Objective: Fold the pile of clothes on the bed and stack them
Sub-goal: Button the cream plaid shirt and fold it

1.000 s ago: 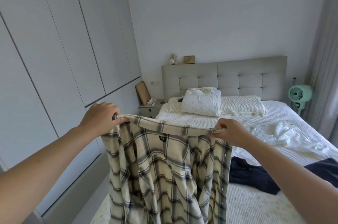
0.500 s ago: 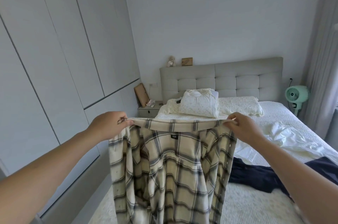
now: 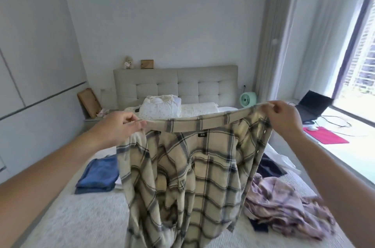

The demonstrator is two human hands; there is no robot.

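On the bed (image 3: 85, 219) at our left lies a folded blue garment (image 3: 98, 174). Our left hand (image 3: 119, 128) pinches one collar end of the plaid shirt (image 3: 186, 183), which hangs above the bed; our right hand (image 3: 284, 120) pinches the other. A crumpled lilac garment (image 3: 284, 207) lies right.

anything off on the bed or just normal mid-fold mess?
Nothing damaged or spilled. The plaid shirt hangs by its collar between left hand and right hand. A pink plaid garment lies crumpled, unfolded; the blue stack looks folded.
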